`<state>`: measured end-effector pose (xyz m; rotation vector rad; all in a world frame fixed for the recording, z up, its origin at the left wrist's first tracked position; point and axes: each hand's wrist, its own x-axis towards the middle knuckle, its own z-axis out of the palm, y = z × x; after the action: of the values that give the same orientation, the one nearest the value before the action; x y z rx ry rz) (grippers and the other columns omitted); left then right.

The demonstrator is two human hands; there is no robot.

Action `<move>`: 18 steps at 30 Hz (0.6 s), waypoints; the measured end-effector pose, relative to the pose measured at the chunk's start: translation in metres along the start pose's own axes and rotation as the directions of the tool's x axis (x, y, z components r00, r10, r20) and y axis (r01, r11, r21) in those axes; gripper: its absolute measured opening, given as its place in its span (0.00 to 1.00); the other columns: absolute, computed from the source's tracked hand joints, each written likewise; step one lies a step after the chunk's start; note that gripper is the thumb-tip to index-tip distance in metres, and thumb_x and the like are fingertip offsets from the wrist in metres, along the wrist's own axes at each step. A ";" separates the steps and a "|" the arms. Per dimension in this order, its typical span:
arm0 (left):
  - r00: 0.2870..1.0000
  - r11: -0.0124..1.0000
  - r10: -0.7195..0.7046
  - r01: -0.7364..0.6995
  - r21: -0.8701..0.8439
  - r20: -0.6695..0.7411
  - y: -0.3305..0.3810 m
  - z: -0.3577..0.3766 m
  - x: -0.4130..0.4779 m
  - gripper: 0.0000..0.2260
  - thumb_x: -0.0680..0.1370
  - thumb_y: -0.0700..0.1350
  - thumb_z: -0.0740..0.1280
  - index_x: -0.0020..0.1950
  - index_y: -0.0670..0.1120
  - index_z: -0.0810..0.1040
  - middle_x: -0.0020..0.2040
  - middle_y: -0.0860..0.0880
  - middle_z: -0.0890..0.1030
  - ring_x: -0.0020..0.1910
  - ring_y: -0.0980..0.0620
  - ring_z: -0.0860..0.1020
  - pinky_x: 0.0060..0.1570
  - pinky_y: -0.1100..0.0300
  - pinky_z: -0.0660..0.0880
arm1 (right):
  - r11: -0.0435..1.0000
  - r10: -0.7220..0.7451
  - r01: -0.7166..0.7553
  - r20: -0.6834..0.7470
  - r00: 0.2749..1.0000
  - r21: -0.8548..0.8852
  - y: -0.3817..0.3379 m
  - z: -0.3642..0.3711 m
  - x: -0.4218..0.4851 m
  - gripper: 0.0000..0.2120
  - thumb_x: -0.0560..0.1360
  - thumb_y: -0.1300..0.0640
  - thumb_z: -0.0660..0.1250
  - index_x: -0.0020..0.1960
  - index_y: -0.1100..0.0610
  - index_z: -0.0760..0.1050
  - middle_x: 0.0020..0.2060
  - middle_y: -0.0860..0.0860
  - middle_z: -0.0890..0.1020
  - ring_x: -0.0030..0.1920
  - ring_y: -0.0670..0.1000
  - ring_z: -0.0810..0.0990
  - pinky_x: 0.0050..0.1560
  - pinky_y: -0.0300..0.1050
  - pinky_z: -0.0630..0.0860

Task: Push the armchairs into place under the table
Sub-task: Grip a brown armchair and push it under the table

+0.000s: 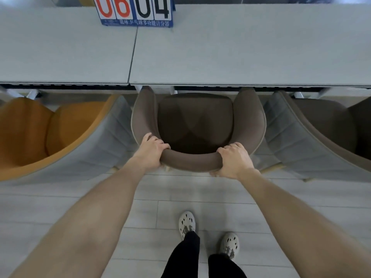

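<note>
A brown armchair [197,121] stands straight ahead of me, facing the long grey table [220,53]. The tips of its arms reach just under the table's near edge. My left hand [150,151] grips the left part of its curved backrest, and my right hand [233,160] grips the right part. To its left is an orange armchair [30,133] with a grey outer shell. A second brown armchair [329,125] with a grey shell stands at the right. Both neighbours also sit with their fronts at the table edge.
A blue scoreboard [136,11] with flip numbers stands on the table at the back. A seam splits the tabletop into two panels. My feet in pale clogs [187,223] are on the light plank floor behind the chair.
</note>
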<state>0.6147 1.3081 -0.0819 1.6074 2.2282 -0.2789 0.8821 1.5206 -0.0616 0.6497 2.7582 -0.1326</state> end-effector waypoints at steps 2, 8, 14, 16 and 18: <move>1.000 1.000 -0.004 0.004 -0.007 0.003 0.007 0.004 -0.004 0.27 0.70 0.55 0.78 0.69 0.60 0.80 0.63 0.54 0.83 0.70 0.47 0.75 0.83 0.40 0.51 | 1.000 0.011 -0.011 0.014 1.000 0.008 0.001 0.001 -0.007 0.37 0.61 0.17 0.68 0.55 0.45 0.81 0.47 0.44 0.86 0.53 0.51 0.83 0.70 0.52 0.72; 1.000 0.999 -0.013 0.014 -0.029 0.011 0.028 0.017 -0.025 0.28 0.70 0.62 0.78 0.69 0.61 0.80 0.63 0.56 0.82 0.70 0.48 0.74 0.83 0.41 0.51 | 1.000 0.003 -0.003 0.039 0.999 0.010 0.002 0.004 -0.032 0.36 0.62 0.19 0.71 0.58 0.44 0.81 0.49 0.43 0.86 0.54 0.50 0.83 0.73 0.51 0.70; 1.000 0.999 0.006 -0.006 -0.040 0.017 0.039 0.028 -0.051 0.28 0.70 0.60 0.80 0.69 0.61 0.80 0.65 0.56 0.82 0.70 0.49 0.74 0.83 0.41 0.51 | 1.000 0.011 -0.012 0.060 0.998 0.013 -0.011 0.016 -0.068 0.38 0.62 0.19 0.69 0.60 0.45 0.81 0.50 0.44 0.86 0.57 0.51 0.83 0.73 0.52 0.68; 1.000 0.999 0.017 -0.016 -0.033 0.025 0.044 0.028 -0.058 0.28 0.70 0.60 0.80 0.69 0.61 0.80 0.65 0.56 0.82 0.70 0.49 0.74 0.83 0.40 0.51 | 1.000 0.023 -0.024 0.062 0.998 0.019 -0.014 0.020 -0.080 0.39 0.62 0.19 0.69 0.61 0.46 0.81 0.53 0.44 0.86 0.59 0.51 0.82 0.75 0.52 0.67; 1.000 0.999 0.024 -0.023 -0.048 0.017 0.049 0.029 -0.061 0.28 0.71 0.59 0.80 0.70 0.61 0.80 0.66 0.56 0.82 0.71 0.49 0.74 0.84 0.41 0.50 | 0.999 0.025 -0.028 0.064 0.998 0.035 -0.014 0.023 -0.086 0.40 0.63 0.20 0.69 0.64 0.46 0.80 0.56 0.45 0.85 0.62 0.52 0.81 0.76 0.53 0.65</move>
<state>0.6831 1.2603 -0.0800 1.5992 2.1846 -0.2306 0.9556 1.4678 -0.0566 0.6790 2.6906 -0.1934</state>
